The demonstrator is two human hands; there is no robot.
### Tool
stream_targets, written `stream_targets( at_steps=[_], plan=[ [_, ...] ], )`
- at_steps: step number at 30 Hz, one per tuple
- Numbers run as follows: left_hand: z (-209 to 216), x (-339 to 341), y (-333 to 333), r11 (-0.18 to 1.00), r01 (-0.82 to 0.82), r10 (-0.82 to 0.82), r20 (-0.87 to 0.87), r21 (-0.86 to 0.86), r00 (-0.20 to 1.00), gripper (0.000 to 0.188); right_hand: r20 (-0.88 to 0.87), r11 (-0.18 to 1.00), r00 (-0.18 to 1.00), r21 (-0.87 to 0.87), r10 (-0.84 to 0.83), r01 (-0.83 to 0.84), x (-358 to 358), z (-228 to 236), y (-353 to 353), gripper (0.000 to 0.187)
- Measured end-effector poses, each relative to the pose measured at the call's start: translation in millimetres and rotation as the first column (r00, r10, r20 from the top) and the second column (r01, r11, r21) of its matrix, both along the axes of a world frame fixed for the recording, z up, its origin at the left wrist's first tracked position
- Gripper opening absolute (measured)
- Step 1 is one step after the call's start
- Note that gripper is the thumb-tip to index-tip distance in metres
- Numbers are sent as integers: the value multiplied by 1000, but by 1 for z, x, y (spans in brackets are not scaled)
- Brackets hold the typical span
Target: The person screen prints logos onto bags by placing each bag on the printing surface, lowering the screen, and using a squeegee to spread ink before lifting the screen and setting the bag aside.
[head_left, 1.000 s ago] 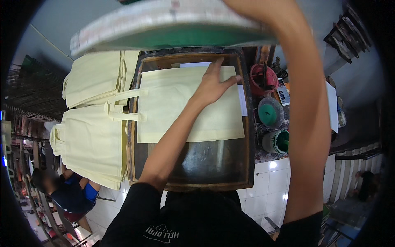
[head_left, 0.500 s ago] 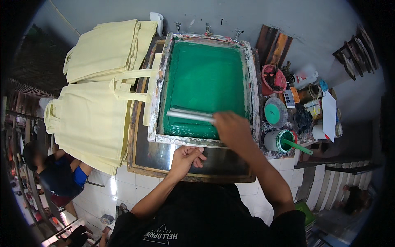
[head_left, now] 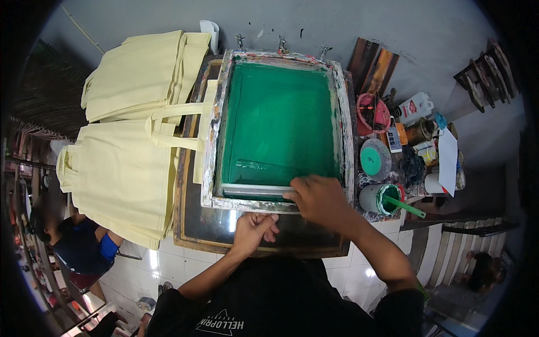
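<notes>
A screen-printing frame (head_left: 209,157), its wooden rim smeared with paint, lies on the table before me, and green ink (head_left: 281,112) covers its mesh. My right hand (head_left: 323,199) is closed round the right part of a pale squeegee (head_left: 252,190), which lies crosswise inside the frame along its near side. A ridge of wet ink runs just beyond the squeegee. Close below the frame's near rim, my left hand (head_left: 255,231) has its fingers curled in; whether they grip anything is hidden. A cream cloth bag (head_left: 197,163) sticks out under the frame's left side, handles leftward.
Stacks of cream bags (head_left: 123,174) lie left of the dark printing board (head_left: 210,230). At the right stand an ink tub (head_left: 370,199) with a green stirrer, a bowl (head_left: 382,163), a pink bucket (head_left: 382,109) and a phone (head_left: 394,140). Another person (head_left: 81,241) sits at lower left.
My right hand has drawn the squeegee nearer, down to the frame's near side, and its bar has tipped. My left hand stays curled by the near rim.
</notes>
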State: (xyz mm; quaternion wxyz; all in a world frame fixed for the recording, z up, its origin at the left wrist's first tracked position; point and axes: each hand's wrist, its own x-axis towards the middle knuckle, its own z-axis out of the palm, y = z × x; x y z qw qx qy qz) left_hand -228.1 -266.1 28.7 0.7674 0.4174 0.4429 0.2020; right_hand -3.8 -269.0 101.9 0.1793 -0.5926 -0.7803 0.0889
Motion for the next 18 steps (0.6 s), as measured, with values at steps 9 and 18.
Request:
stream_targets(
  at_steps=[9, 18],
  plan=[
    [-4, -5, 3, 997, 56, -57, -15, -44, 998, 28, 187, 989, 980, 143, -66, 39, 72, -18, 147, 31],
    [11, -20, 12, 897, 39, 126, 340, -440, 932, 45, -21, 994, 994, -27, -110, 109, 122, 12, 270, 43]
  ],
)
